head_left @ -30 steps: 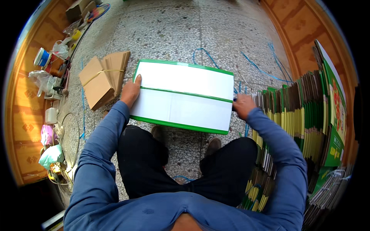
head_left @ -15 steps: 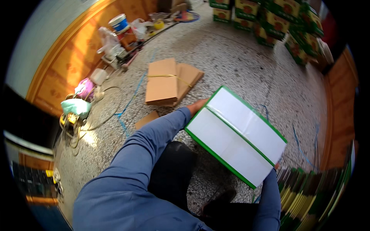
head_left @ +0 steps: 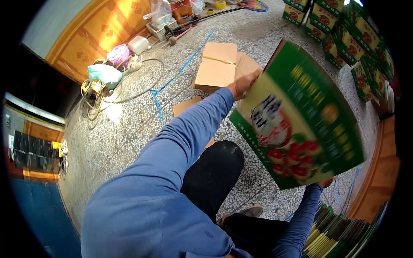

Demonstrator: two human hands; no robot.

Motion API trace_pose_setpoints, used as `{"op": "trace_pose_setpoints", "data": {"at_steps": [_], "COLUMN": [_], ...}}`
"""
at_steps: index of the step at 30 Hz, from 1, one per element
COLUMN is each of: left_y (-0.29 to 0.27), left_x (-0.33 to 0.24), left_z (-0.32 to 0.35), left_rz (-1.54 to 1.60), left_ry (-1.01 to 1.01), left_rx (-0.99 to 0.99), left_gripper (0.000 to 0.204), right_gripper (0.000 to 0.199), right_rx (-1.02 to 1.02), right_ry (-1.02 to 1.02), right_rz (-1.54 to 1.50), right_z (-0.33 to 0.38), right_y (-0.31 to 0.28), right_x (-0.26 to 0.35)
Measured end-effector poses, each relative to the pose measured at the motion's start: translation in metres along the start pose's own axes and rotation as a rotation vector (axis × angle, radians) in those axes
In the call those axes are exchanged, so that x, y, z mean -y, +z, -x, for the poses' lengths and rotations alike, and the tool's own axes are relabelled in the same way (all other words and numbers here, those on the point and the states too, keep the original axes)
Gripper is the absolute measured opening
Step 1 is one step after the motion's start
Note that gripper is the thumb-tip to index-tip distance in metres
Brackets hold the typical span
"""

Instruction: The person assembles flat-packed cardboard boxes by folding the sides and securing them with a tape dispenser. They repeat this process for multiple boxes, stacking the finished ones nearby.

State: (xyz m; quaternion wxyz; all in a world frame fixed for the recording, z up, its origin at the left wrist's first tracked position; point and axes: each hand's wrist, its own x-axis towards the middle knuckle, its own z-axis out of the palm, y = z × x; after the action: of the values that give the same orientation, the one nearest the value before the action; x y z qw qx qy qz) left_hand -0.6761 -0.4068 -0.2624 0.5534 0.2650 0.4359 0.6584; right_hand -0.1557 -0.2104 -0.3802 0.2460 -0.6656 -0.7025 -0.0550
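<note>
A green and cream cardboard carton (head_left: 297, 116), printed with red fruit, is tilted between my two hands above the floor. One broad printed side faces me. My left hand (head_left: 244, 86) grips its upper left edge, with the fingers partly hidden by the carton. At the lower right corner, my right hand (head_left: 327, 182) holds on from the edge; most of its fingers are out of sight. Beyond my left hand, a stack of flat brown cardboard (head_left: 215, 64) tied with a yellow band lies on the floor, and a loose brown cardboard piece (head_left: 186, 105) lies nearer.
Finished-looking printed cartons (head_left: 348, 41) are piled at the far right. Folded green carton blanks (head_left: 340, 232) stand in a row at the lower right. Along the left wall lie a mint-coloured bag (head_left: 105, 75), a pink bag (head_left: 118, 56), a looping hose (head_left: 161, 71) and blue strapping (head_left: 176, 75).
The carton has been turned in my hands: its white taped face showed before, and a printed side faces me now. My left hand has risen with its edge. The view has shifted rightward.
</note>
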Motion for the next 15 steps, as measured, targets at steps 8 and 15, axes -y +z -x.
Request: {"op": "trace_pose_setpoints", "data": {"at_steps": [8,15], "left_y": [-0.058,-0.170], "left_x": [0.123,0.282], "left_z": [0.055,0.176], "left_rz": [-0.012,-1.126], "left_ry": [-0.126,-0.534], "left_rx": [-0.301,-0.704], "left_gripper": [0.064,0.071], "right_gripper": [0.029,0.054], "right_rx": [0.460,0.555], "right_ry": [0.146,0.173], "right_rz": [-0.594,-0.372], "right_z": [0.059,0.043], "right_y": [0.001,-0.043], "right_x": [0.017,0.016]}}
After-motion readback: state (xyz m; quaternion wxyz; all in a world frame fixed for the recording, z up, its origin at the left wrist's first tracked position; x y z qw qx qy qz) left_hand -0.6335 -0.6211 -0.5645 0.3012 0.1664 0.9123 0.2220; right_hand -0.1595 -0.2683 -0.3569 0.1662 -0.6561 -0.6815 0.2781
